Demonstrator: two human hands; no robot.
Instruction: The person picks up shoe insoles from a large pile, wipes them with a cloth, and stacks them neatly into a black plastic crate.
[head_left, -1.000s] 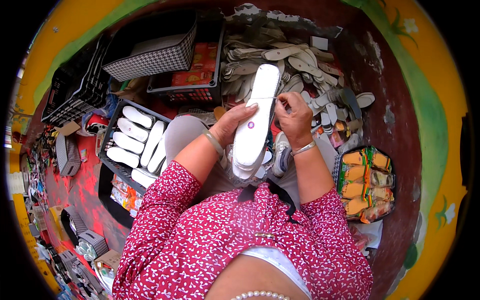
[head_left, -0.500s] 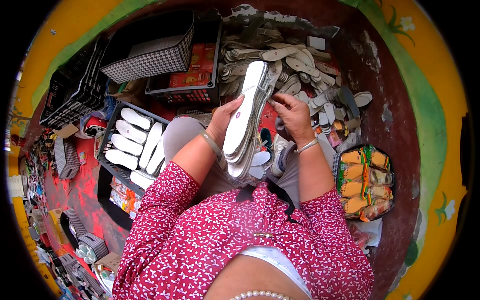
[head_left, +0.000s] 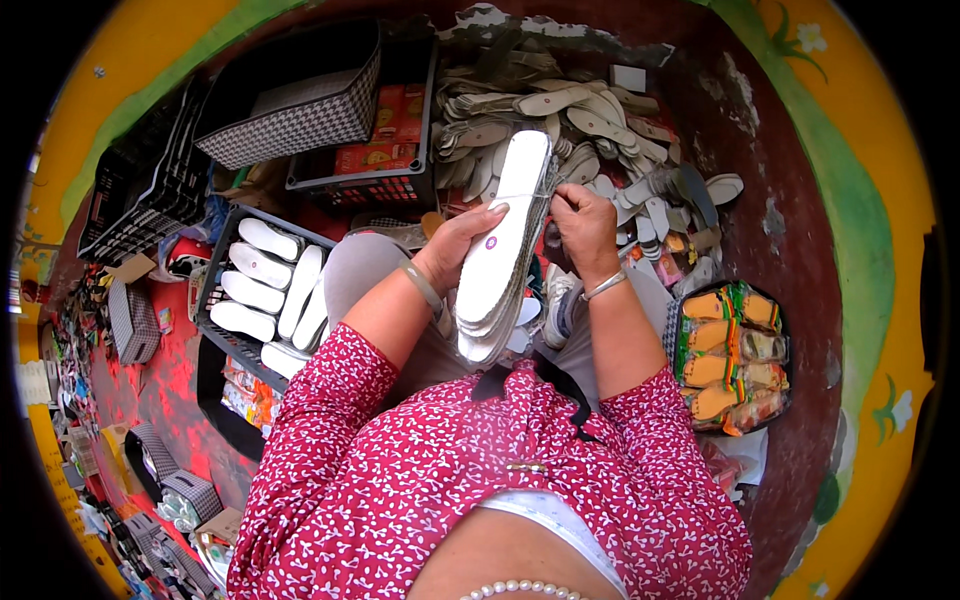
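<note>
A thick bundle of white insoles [head_left: 505,230] stands tilted in front of me, the top one with a small round mark. My left hand [head_left: 457,246] grips the bundle from its left side, thumb on the top insole. Around the upper part runs a thin tie string [head_left: 530,195]. At the bundle's right edge my right hand [head_left: 588,232] is closed in a pinch where the string reaches its fingers; the fingertips are partly hidden. Beyond my hands lies a big heap of loose insoles [head_left: 590,120].
On the left, a dark crate [head_left: 225,330] holds several white insoles. A checked fabric bin [head_left: 290,140] rests over a black crate [head_left: 405,188] with red packages. At right stands a container of packaged orange insoles [head_left: 710,368], near the dark red wall [head_left: 800,270].
The insole bundle has shifted slightly right and down. My right hand has turned, its fingers now drawn together at the string on the bundle's right edge. My left hand keeps its grip.
</note>
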